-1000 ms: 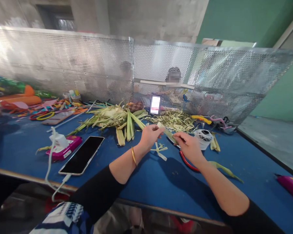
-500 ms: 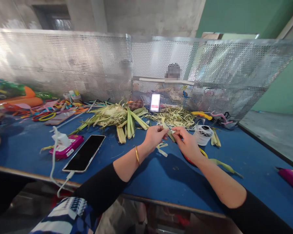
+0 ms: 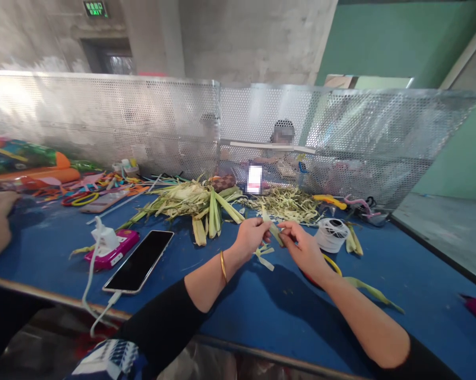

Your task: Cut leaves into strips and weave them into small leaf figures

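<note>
Right now, a pale green husk strip (image 3: 274,234) slants between the two hands above the blue table (image 3: 238,295), its far end poking up past the left fingertips and its near end angling down to the right. Thumb and fingers of the left hand (image 3: 251,236) pinch it from the left; those of the right hand (image 3: 299,244) are drawn together on its right edge, though how firmly they grip cannot be told. Just nearer lie some narrow husk pieces (image 3: 265,258), with a white spool (image 3: 332,236) right of the fingers.
</note>
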Demonstrator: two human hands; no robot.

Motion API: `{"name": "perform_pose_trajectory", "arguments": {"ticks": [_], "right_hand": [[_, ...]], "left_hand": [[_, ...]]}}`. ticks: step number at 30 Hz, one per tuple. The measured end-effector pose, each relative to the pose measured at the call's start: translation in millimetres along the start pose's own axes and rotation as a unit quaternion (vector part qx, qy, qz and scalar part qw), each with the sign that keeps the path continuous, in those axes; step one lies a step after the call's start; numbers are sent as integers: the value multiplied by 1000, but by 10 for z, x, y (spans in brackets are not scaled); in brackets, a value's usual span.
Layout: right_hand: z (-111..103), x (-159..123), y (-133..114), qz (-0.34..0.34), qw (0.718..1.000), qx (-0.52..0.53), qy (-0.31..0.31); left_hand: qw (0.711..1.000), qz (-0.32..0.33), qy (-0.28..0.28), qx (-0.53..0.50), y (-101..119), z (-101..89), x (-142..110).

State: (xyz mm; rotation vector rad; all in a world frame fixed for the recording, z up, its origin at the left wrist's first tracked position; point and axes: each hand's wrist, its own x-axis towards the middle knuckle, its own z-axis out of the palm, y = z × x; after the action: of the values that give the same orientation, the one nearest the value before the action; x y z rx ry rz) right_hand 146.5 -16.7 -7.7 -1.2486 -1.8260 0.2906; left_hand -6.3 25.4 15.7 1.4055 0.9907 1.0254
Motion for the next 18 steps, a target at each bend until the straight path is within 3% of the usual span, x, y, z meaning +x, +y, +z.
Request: {"name": "perform_pose_trajectory", "arguments": {"ticks": [9, 13, 18], "right_hand": [[20, -2, 7, 12, 999, 38, -12], [33, 16, -3, 43, 994, 101, 8], [52, 12, -40, 34, 989, 147, 10]], "left_hand": [[1000, -12, 10, -10, -19, -5, 47], [1000, -9, 12, -17, -21, 2, 39], [1000, -6, 6, -29, -9, -4, 33]]}}
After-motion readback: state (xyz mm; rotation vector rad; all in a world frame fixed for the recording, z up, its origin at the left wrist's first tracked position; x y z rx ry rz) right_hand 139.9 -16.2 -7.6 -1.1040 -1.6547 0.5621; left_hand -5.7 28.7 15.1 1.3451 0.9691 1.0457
